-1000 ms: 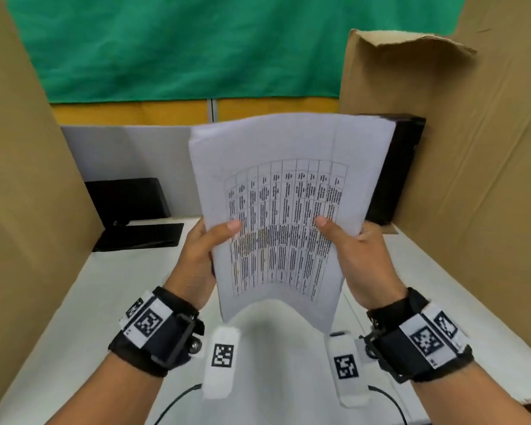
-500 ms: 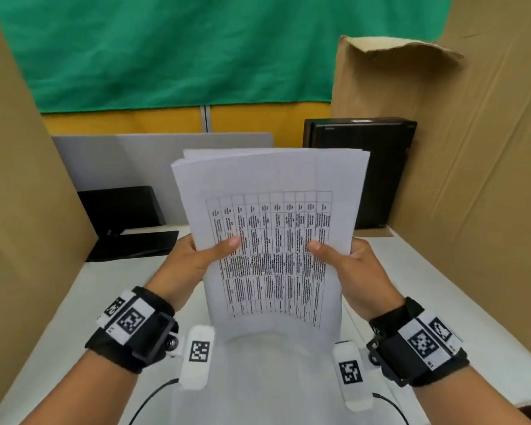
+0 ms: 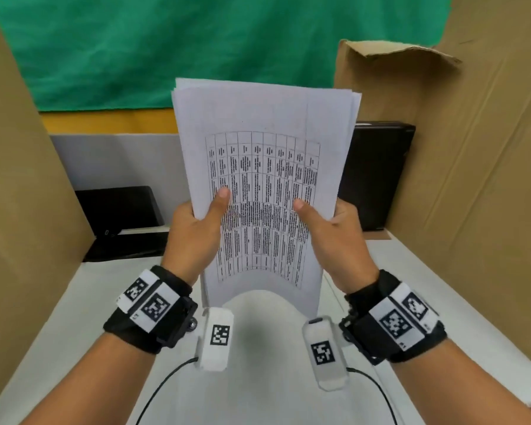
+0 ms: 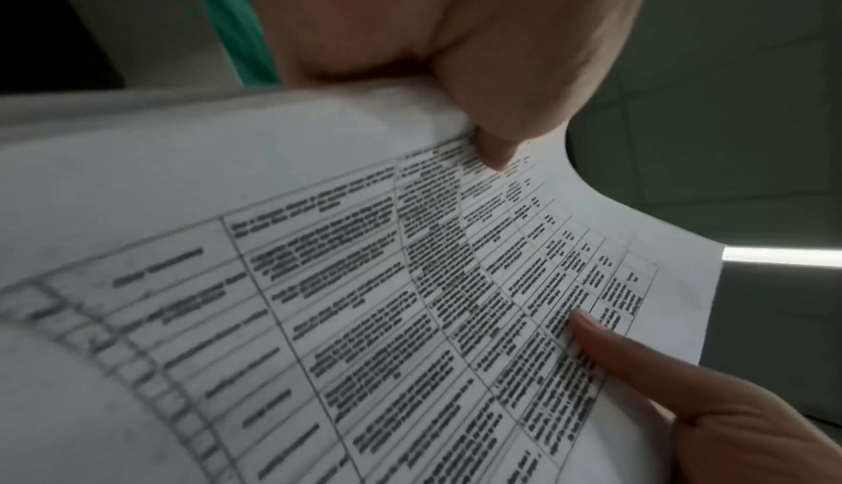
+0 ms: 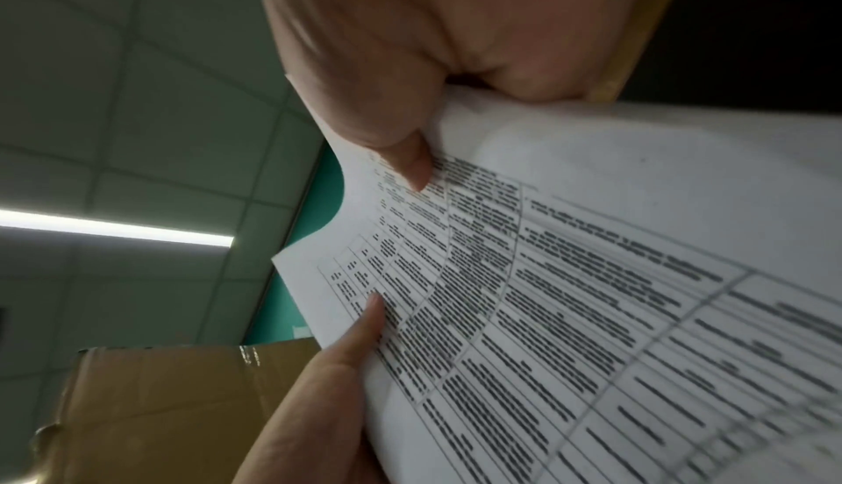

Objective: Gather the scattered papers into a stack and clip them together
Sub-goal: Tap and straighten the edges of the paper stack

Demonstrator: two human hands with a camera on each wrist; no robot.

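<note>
A stack of white papers (image 3: pixel 264 142) with a printed table on the front sheet stands upright in the air above the white table (image 3: pixel 59 317). My left hand (image 3: pixel 196 228) grips its left edge, thumb on the front sheet. My right hand (image 3: pixel 328 228) grips the right edge the same way. The sheet edges at the top are slightly uneven, and the bottom edge curls toward me. The left wrist view shows the papers (image 4: pixel 364 276) pinched under my left thumb, and the right wrist view shows the papers (image 5: pixel 592 294) under my right thumb. No clip is in view.
Cardboard walls stand at the left (image 3: pixel 19 194) and right (image 3: pixel 472 179). A black box (image 3: pixel 377 176) stands at the back right, and a black device (image 3: pixel 120 216) sits at the back left. A green cloth (image 3: pixel 196 41) hangs behind.
The stack dropped half a second ago and has now risen again in both hands. The grip of each hand is unchanged.
</note>
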